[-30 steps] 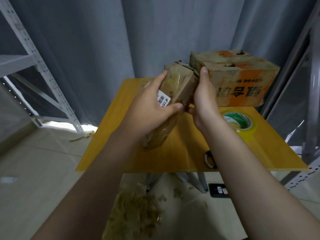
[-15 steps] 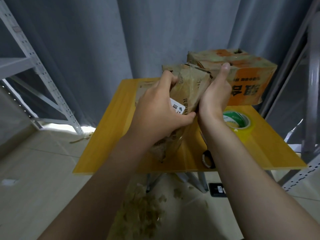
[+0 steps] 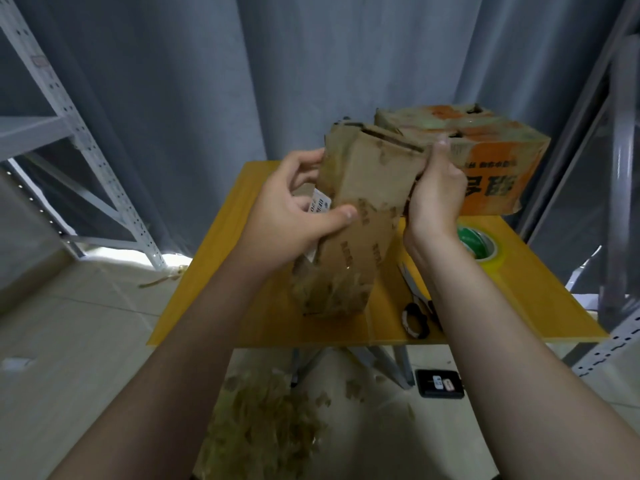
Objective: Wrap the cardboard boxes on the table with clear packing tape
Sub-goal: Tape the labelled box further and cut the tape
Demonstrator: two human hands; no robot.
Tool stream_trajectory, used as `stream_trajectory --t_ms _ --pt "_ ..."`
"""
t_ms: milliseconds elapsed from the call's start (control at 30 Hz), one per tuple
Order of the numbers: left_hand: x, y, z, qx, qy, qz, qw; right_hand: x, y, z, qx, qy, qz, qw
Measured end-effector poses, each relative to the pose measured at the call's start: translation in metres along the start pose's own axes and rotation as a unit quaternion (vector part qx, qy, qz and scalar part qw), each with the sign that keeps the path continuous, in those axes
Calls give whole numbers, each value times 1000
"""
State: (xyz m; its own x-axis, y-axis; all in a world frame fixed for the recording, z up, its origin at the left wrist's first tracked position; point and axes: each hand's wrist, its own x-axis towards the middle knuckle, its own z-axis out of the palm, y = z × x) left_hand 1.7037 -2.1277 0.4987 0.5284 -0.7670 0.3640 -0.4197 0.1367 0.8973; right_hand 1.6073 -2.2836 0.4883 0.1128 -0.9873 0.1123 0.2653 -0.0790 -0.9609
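Observation:
A tall brown cardboard box, worn and covered in old tape, stands tilted on the yellow table. My left hand grips its left side, thumb across the front near a white barcode label. My right hand holds the right side near the top, thumb up at the upper edge. A larger orange-and-tan box sits behind at the table's back right. A roll of clear tape with a green core lies to the right of my right wrist.
Scissors lie on the table near its front edge, partly under my right forearm. Metal shelving stands at left and right. Torn tape scraps and a black device lie on the floor below. Grey curtains hang behind.
The brown box has been turned and stood more upright, its broad front now facing me. My left hand shifted left around its side; my right hand stayed at the upper right edge.

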Motion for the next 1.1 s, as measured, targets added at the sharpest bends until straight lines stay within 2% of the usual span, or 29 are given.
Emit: stream_trajectory --t_ms 67,200,300,433,500,633,700,933,1100 --pt "4 1 -4 -59 4 -25 998 -4 -5 5 -17 -74 9 997" --pt "9 -3 -10 -105 6 -34 994 -12 -11 12 -44 -150 57 986" --pt "11 -9 -5 -49 2 -12 999 -17 -11 13 -39 -178 62 981" --pt "14 -17 3 147 96 36 984 -20 -13 14 -98 -159 -2 982" --pt "13 -16 8 187 93 41 977 -20 -9 15 -103 -153 -21 983" --pt "10 -18 16 224 30 19 974 -18 -5 18 -122 -146 -39 981" --pt "10 -23 18 225 33 17 974 -18 -7 17 -133 -157 -39 978" --pt "3 -14 30 253 36 33 966 -23 -22 10 -164 -117 -41 979" --pt "-3 -4 36 284 35 45 957 -27 -20 4 -151 -41 -120 980"
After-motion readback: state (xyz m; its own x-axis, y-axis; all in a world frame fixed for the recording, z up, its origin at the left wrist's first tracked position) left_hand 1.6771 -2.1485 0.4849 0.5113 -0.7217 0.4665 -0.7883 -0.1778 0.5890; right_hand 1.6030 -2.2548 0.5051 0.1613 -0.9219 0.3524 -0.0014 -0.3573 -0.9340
